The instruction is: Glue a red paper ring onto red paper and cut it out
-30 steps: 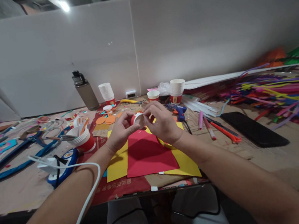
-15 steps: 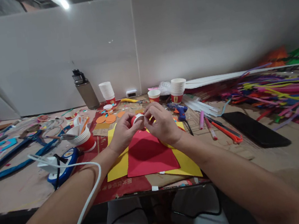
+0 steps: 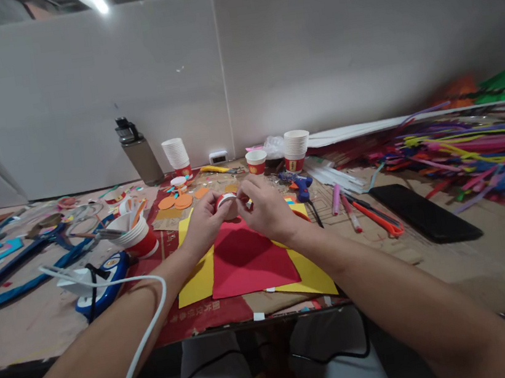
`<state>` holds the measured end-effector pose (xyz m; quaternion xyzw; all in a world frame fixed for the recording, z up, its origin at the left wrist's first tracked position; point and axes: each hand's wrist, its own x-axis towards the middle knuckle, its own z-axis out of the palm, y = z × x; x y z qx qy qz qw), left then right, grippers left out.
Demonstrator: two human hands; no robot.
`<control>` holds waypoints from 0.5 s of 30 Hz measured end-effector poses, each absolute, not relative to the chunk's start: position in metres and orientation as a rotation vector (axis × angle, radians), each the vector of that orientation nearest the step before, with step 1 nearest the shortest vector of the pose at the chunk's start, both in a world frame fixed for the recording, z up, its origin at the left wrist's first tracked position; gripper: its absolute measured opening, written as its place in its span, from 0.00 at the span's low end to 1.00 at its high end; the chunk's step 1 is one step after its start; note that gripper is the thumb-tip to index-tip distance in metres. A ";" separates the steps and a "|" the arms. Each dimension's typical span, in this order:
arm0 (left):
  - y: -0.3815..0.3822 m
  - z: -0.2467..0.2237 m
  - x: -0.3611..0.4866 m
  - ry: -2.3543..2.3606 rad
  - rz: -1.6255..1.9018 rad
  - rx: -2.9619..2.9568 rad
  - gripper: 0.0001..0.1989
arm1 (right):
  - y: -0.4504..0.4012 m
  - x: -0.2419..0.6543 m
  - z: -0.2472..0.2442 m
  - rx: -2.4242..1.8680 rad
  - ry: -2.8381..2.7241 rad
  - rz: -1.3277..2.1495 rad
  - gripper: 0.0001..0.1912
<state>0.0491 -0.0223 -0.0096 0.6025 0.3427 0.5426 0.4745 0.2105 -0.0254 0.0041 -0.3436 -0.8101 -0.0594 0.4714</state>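
Observation:
My left hand is closed around a short, red-and-white piece of a paper cup, its round base turned partly toward me. My right hand pinches with thumb and fingertips at the cup's right edge; anything small between those fingers is hidden. Both hands are above a red sheet of paper, which lies over yellow sheets. Beyond my left hand lie orange paper discs beside a small white-topped cup piece.
Stacked paper cups stand at the back, near a blue glue gun. Markers and a black phone lie right, before a pile of pipe cleaners. A white cable crosses my left forearm; a tool-filled cup stands left.
The cup piece has tilted slightly in my left hand, showing more of its base. My right fingertips stay at its edge. The whole view has shifted a little.

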 end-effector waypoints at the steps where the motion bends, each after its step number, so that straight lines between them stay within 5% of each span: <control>1: -0.020 -0.011 0.048 0.851 1.327 1.446 0.14 | -0.025 0.211 0.006 -0.850 -1.987 -0.133 0.06; 15: 0.007 -0.010 0.028 0.837 1.428 1.000 0.14 | -0.006 0.255 0.044 -1.068 -1.627 -0.095 0.04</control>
